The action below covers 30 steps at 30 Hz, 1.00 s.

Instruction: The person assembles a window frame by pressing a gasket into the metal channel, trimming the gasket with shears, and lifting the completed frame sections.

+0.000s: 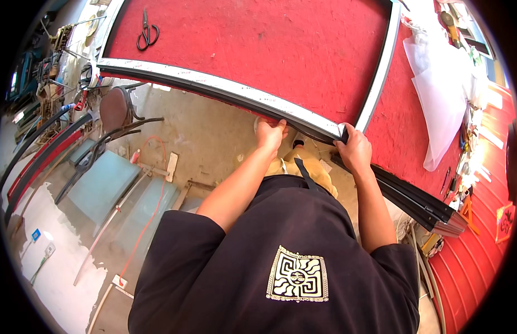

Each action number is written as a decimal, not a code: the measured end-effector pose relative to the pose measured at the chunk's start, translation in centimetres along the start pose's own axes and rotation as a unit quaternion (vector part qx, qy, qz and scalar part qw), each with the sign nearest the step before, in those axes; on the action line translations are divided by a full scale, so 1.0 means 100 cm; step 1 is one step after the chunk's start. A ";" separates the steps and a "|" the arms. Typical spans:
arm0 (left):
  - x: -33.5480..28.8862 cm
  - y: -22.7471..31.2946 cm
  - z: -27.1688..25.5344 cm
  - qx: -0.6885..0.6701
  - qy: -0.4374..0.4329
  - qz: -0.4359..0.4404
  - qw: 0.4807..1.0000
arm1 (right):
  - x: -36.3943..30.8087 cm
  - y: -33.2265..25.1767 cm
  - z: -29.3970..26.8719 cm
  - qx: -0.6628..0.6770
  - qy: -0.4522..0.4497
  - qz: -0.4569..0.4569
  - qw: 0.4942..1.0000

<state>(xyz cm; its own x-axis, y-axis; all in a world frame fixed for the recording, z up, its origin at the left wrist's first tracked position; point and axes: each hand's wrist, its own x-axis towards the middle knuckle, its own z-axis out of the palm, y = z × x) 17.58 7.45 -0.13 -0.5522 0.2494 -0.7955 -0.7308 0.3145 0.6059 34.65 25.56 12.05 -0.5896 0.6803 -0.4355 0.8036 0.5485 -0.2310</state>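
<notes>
A large rectangular frame (pixel 214 79), with white printed film on its face and dark outer edges, lies on a red-covered table (pixel 258 42). Its near side hangs slightly over the table's front edge. My left hand (pixel 271 135) is closed at the dark outer edge of that near side, its fingertips pressed on it; whether a separate thin strip is pinched there I cannot make out. At the near right corner of the frame, my right hand (pixel 354 147) grips with the thumb below and the fingers on top. Black-handled scissors (pixel 148 34) lie inside the frame at the far left.
Clear plastic sheeting (pixel 436 100) covers part of the table's right side. Dark metal profiles (pixel 409 195) jut out by my right arm. At left on the floor stand a brown round-seat chair (pixel 115 108), glass panes (pixel 102 181) and a power strip (pixel 171 167) with an orange cord.
</notes>
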 end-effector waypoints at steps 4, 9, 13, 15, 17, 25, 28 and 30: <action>0.000 0.002 0.001 0.014 0.006 0.032 0.999 | 0.002 -0.001 0.001 -0.001 0.013 -0.006 1.000; -0.004 -0.005 0.000 0.023 0.012 0.022 0.999 | 0.001 -0.001 0.000 0.003 -0.003 0.002 1.000; -0.005 -0.009 0.013 0.015 0.007 0.002 1.000 | 0.000 0.002 0.001 0.004 0.011 -0.006 1.000; -0.001 -0.007 0.018 0.029 0.031 0.021 0.999 | 0.002 0.002 0.003 0.003 0.015 -0.009 1.000; 0.001 -0.008 0.020 0.035 0.040 0.017 0.998 | 0.003 0.002 0.002 0.001 0.021 -0.015 1.000; -0.009 0.005 0.017 0.089 0.012 -0.038 0.995 | -0.001 0.004 0.004 0.005 0.014 -0.015 1.000; -0.004 0.013 0.027 0.096 0.036 -0.081 0.991 | 0.004 0.005 0.001 0.006 0.007 -0.001 1.000; -0.005 0.011 0.016 0.069 0.006 -0.073 0.995 | 0.003 0.004 0.002 0.008 0.007 -0.004 1.000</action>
<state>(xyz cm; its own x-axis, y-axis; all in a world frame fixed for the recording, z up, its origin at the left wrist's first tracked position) 17.74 9.17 0.90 -0.4489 0.1814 -0.8750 -0.7423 0.4695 0.4782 34.78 25.85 11.65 -0.5971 0.6826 -0.4214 0.7999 0.5465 -0.2481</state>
